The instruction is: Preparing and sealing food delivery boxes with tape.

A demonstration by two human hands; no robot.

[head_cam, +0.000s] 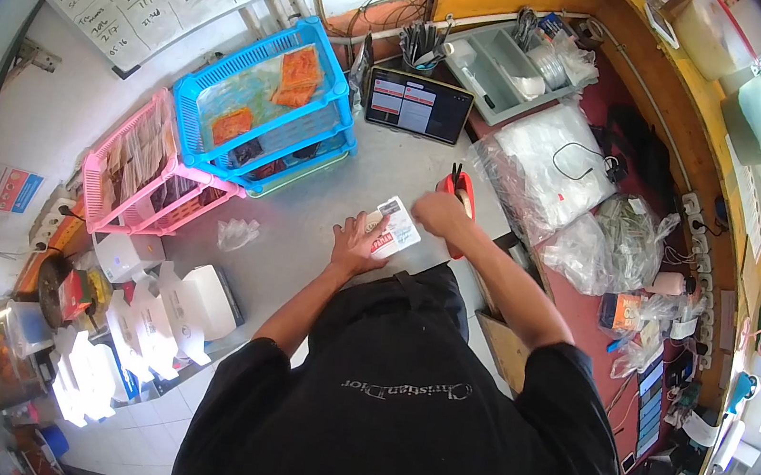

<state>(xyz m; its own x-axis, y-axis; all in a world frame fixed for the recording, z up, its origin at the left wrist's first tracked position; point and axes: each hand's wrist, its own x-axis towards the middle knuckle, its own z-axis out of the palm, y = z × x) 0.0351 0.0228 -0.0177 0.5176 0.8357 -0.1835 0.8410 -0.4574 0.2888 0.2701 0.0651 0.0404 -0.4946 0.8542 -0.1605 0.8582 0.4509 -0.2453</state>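
My left hand rests on the steel tabletop close to my body, its fingers on the left side of a small white carton and steadying it. The carton bears red and blue print and a white label at its far edge. Just past the carton's right corner is my right hand, its fingers curled. Whether something is between them cannot be made out. Behind that hand and wrist stands a narrow red holder, partly hidden, with a black-handled item sticking up from it.
A blue tiered basket and a pink basket stand at the left. Crumpled clear plastic lies near them. White open boxes sit lower left. A tablet stands behind; plastic bags and a grey divided tray occupy the right.
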